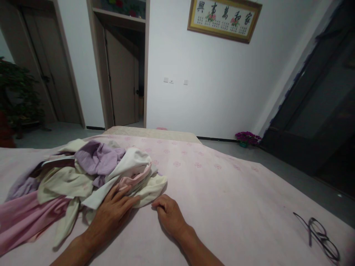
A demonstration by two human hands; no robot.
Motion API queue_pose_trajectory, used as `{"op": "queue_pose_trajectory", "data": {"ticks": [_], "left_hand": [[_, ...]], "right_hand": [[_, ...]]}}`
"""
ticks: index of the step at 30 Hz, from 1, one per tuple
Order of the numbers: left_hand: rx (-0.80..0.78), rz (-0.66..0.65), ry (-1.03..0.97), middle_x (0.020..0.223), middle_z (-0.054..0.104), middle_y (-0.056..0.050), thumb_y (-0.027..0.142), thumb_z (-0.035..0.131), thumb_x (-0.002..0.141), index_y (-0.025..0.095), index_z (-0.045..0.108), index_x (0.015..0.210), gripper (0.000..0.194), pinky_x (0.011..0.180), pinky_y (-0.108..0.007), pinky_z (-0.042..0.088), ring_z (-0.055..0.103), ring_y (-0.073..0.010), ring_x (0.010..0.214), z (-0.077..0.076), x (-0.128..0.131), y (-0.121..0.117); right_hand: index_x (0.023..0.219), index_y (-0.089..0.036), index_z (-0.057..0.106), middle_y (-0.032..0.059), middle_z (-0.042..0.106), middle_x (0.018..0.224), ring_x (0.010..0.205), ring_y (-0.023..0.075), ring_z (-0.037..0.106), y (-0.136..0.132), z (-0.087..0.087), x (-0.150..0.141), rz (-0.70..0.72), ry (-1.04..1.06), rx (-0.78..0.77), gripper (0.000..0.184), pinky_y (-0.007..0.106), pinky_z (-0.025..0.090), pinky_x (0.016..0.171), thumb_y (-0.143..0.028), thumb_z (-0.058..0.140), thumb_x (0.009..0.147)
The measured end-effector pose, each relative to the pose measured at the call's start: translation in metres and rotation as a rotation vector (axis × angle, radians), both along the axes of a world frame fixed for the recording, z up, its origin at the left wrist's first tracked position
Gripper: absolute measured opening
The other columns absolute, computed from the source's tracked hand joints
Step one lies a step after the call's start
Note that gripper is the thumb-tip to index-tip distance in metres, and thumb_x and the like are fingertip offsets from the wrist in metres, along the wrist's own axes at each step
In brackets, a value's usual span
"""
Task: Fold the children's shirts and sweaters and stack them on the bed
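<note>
A heap of crumpled clothes [83,177] lies on the left of a pale pink flower-patterned bedspread [210,184]. It mixes a lilac garment [95,159], a cream one [65,183] and a pink one [27,221]. My left hand [111,216] rests flat on the heap's front edge, fingers spread over white and pink cloth, gripping nothing I can see. Just to its right, my right hand [169,214] lies curled on the bedspread, close to a cream fold [151,190]. Black-framed glasses [318,236] lie folded open at the bed's right front.
A beige cover [152,133] lies at the bed's far end. Grey floor [227,155] surrounds the bed. Beyond stand a potted magenta flower [247,138], a leafy plant [19,92] and two wooden doors [120,77]. A dark glass door [313,103] stands right.
</note>
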State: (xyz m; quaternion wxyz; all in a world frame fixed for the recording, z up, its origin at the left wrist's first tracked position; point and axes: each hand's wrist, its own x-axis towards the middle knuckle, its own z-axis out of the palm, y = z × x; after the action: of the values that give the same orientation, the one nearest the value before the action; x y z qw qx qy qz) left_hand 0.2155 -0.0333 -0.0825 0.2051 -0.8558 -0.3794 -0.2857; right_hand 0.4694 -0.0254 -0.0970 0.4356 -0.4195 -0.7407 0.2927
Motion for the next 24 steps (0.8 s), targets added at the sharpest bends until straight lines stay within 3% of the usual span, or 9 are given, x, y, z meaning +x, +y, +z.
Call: {"op": "queue_pose_trajectory", "data": {"ticks": [3,5,11,14,17,21,24], "left_hand": [[0.056,-0.044,-0.069,0.117,0.074,-0.002,0.009,0.052,0.093,0.026,0.06,0.13,0.041,0.118,-0.05,0.031,0.06,-0.0225,0.124,0.0,-0.001,0.002],[0.094,0.002,-0.124,0.13,0.068,-0.006,0.011,0.053,0.094,0.026,0.056,0.135,0.044,0.115,-0.05,0.036,0.055,-0.0251,0.13,0.002,-0.004,0.004],[0.108,0.368,-0.144,0.143,0.056,-0.015,0.027,0.053,0.096,0.021,0.046,0.145,0.05,0.105,-0.051,0.043,0.055,-0.0331,0.126,0.016,-0.013,0.012],[0.042,0.512,-0.088,0.136,0.059,-0.016,0.035,0.05,0.098,0.017,0.047,0.145,0.051,0.095,-0.047,0.048,0.061,-0.0328,0.113,0.026,-0.012,0.013],[-0.082,0.613,-0.021,0.118,0.067,-0.013,0.038,0.043,0.1,0.018,0.055,0.136,0.043,0.074,-0.038,0.049,0.067,-0.027,0.089,0.035,-0.007,0.012],[-0.22,0.583,-0.086,0.105,0.072,-0.008,0.036,0.039,0.101,0.022,0.065,0.112,0.031,0.067,-0.031,0.044,0.069,-0.0228,0.082,0.047,-0.004,0.011],[-0.337,0.585,-0.283,0.098,0.074,-0.005,0.038,0.041,0.098,0.023,0.065,0.107,0.028,0.061,-0.028,0.041,0.069,-0.0224,0.078,0.059,-0.006,0.013]], "right_hand": [[0.082,-0.021,0.074,0.0015,0.07,0.087,0.084,0.0155,0.064,0.0,0.001,0.0,0.004,0.006,-0.015,0.035,0.027,0.048,0.08,0.001,0.048,0.07],[0.082,-0.021,0.074,0.0014,0.07,0.087,0.085,0.0153,0.064,0.0,0.002,0.0,0.011,0.011,-0.023,0.036,0.026,0.049,0.08,0.001,0.048,0.07],[0.084,-0.021,0.075,0.0021,0.071,0.088,0.085,0.0157,0.065,0.001,0.003,0.0,0.002,0.047,-0.053,0.036,0.027,0.05,0.081,0.0,0.049,0.072],[0.084,-0.021,0.076,0.002,0.071,0.088,0.085,0.0159,0.066,0.001,0.002,0.001,-0.002,0.051,-0.05,0.035,0.027,0.05,0.081,-0.002,0.05,0.073],[0.083,-0.021,0.076,0.0018,0.071,0.086,0.084,0.0156,0.066,0.001,0.002,0.001,-0.002,0.073,-0.05,0.035,0.027,0.051,0.079,-0.002,0.049,0.072],[0.08,-0.021,0.075,0.0017,0.071,0.084,0.081,0.0158,0.066,0.001,-0.001,0.0,-0.007,0.136,-0.076,0.03,0.028,0.053,0.075,-0.006,0.05,0.073],[0.08,-0.02,0.074,0.0023,0.07,0.081,0.073,0.0155,0.066,0.002,-0.006,-0.002,-0.034,0.268,-0.183,0.02,0.028,0.054,0.068,-0.014,0.055,0.077]]}}
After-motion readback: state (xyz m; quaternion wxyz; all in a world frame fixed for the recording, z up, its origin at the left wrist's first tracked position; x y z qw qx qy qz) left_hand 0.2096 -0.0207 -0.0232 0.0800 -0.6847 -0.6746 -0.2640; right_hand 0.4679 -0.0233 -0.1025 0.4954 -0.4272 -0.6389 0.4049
